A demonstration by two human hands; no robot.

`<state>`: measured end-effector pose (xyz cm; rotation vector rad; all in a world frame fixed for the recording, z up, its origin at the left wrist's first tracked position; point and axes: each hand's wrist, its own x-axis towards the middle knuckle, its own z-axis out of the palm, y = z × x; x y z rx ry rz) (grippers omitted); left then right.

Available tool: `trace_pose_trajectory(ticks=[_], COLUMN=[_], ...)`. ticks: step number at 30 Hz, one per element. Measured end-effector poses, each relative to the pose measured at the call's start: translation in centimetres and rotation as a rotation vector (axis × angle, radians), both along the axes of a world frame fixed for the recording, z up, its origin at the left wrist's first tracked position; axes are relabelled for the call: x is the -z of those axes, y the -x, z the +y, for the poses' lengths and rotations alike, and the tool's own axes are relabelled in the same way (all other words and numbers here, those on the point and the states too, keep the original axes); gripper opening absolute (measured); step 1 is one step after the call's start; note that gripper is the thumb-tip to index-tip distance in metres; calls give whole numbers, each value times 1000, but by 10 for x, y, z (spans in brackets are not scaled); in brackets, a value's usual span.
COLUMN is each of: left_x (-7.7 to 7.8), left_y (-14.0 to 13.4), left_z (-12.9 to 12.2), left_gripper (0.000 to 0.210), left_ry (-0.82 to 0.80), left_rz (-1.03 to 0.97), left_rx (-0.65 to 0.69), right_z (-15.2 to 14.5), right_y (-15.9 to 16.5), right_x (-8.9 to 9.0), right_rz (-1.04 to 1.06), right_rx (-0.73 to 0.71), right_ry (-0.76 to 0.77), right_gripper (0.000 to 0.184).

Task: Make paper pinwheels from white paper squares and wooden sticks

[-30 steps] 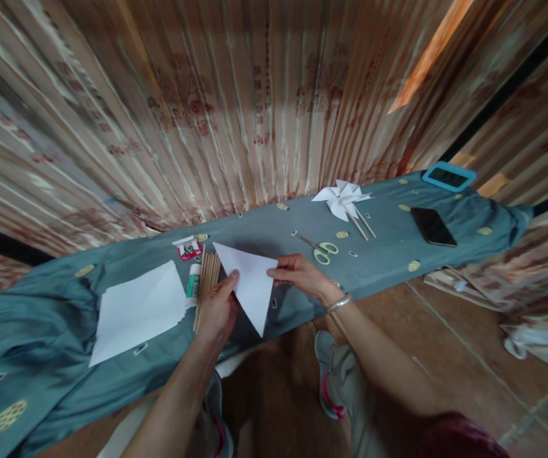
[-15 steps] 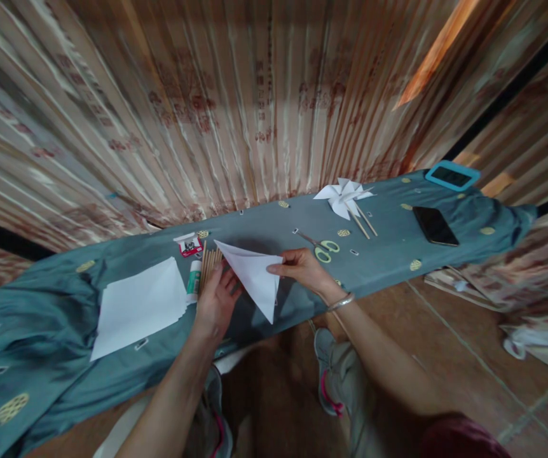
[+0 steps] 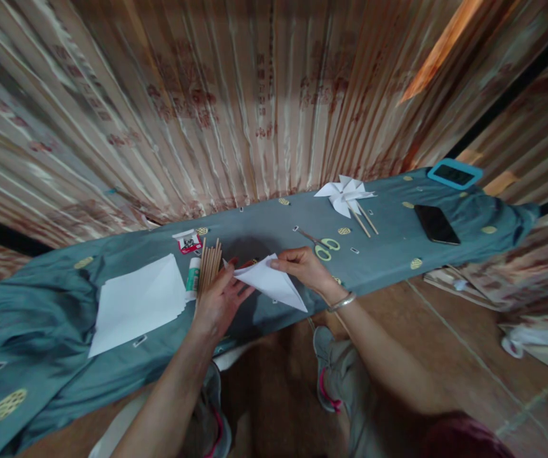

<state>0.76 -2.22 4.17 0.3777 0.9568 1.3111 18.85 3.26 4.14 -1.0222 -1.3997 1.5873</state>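
One folded white paper (image 3: 276, 281) is held over the desk (image 3: 388, 254), its upper corner pinched by the right hand (image 3: 302, 266), the left hand (image 3: 217, 304) spread at its other end; likely light and easily creased, best held by its edges.

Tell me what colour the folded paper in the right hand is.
White; the folded paper shows best in the head view.
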Motion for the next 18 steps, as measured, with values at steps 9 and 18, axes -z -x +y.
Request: trace_pose_trajectory(ticks=[9, 18], left_x=[-5, 0], left_y=[-6, -2], left_z=[-4, -7], left_gripper=[26, 56], left_ry=[-1, -48], left_rz=[-8, 139], left_rx=[41, 66], right_z=[0, 5], right_y=[0, -5], right_x=[0, -3], right_rz=[215, 213], right_rx=[146, 267], right_ry=[232, 174], right_gripper=[52, 49])
